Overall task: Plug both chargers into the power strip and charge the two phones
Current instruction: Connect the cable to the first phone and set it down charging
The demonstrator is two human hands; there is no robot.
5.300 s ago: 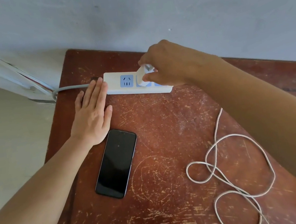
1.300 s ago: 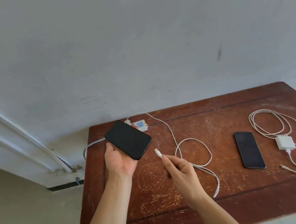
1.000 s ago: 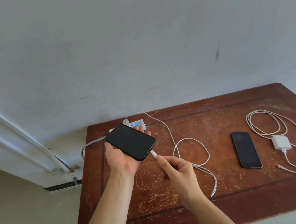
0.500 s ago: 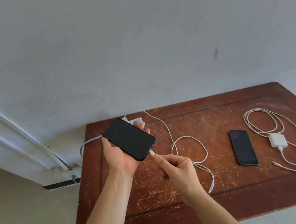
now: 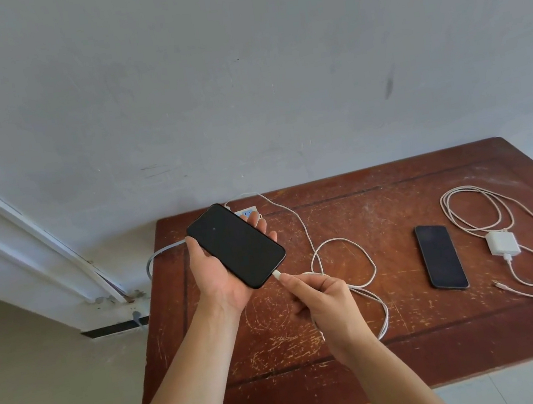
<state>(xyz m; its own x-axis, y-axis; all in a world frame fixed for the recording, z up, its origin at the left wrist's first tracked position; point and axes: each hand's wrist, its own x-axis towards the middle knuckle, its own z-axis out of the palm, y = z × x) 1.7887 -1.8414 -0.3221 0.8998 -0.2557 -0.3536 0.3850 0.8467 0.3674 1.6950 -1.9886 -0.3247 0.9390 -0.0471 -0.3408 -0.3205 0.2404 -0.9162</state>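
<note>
Now my left hand (image 5: 221,277) cradles a black phone (image 5: 236,245), fingers wrapped round it; right hand (image 5: 324,300) fingers pinch the white cable plug (image 5: 276,274) at its port.

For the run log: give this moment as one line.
left hand: holds first phone | right hand: connector at its port | second phone, second charger: on table, unplugged
</note>
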